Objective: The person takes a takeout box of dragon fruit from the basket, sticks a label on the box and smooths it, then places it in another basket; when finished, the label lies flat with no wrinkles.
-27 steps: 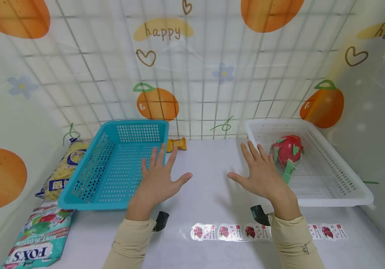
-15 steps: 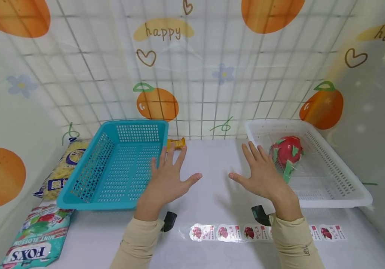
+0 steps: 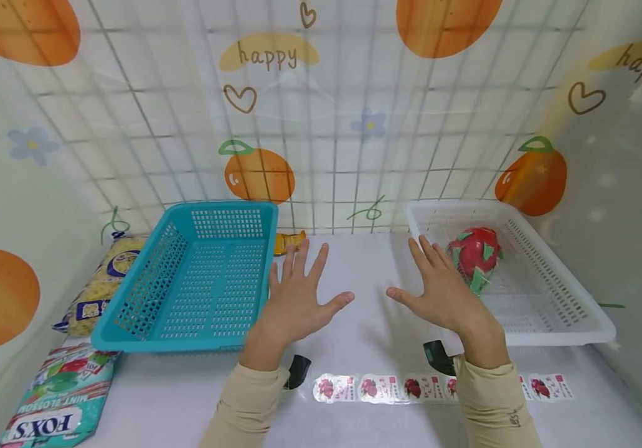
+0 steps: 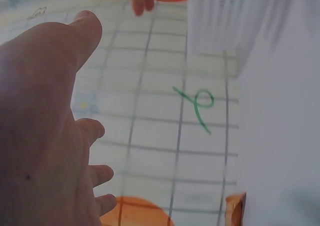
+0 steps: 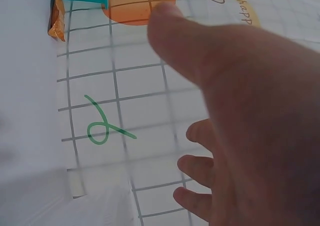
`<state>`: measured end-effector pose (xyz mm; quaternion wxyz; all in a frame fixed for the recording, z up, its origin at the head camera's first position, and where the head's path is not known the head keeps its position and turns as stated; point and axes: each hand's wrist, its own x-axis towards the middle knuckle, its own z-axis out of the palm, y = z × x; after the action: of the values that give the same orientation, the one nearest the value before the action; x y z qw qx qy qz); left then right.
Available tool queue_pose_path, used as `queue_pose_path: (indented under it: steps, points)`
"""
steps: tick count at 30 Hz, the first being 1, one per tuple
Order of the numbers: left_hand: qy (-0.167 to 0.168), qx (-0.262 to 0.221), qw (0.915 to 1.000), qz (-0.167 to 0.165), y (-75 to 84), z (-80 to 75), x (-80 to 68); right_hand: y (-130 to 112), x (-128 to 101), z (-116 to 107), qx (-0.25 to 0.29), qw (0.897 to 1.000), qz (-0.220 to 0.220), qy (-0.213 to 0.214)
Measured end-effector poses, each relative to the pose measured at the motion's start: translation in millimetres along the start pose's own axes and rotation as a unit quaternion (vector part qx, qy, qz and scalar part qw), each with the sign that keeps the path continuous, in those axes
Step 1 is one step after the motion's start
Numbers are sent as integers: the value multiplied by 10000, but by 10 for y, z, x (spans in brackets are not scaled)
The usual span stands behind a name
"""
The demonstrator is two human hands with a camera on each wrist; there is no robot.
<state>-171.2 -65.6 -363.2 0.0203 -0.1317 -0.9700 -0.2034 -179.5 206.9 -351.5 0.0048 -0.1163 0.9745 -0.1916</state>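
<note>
Both your hands hover spread and empty, holding nothing yet.
Your left hand (image 3: 296,297) sits beside the turquoise perforated plastic basket (image 3: 197,277); your right hand (image 3: 445,292) nears the white perforated plastic basket (image 3: 545,292) holding the red dragon fruit (image 3: 474,252).

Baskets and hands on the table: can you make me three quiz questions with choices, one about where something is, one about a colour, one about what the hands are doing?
1. Where is the red dragon fruit?
A. in the white basket
B. in the blue basket
C. on the sticker strip

2. What colour is the empty basket?
A. white
B. blue
C. yellow

3. How are the hands, left hand and right hand?
A. gripping a basket
B. spread open, holding nothing
C. pinching a sticker

Answers:
1 A, the fruit lies inside the white walls.
2 B, its mesh is turquoise blue.
3 B, the fingers are straight and fanned out.
</note>
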Motion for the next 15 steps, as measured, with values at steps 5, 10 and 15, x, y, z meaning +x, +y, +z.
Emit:
queue_pose_path:
  steps: [5,10,15]
  points:
    - [-2,-204,9996,215,192,70,47,29,-26,-16,80,10000,18,-36]
    - [-9,-272,9987,424,359,140,102,66,-31,-48,63,10000,46,15]
    - [-3,-360,9978,550,480,173,130,104,-42,-92,48,10000,47,45]
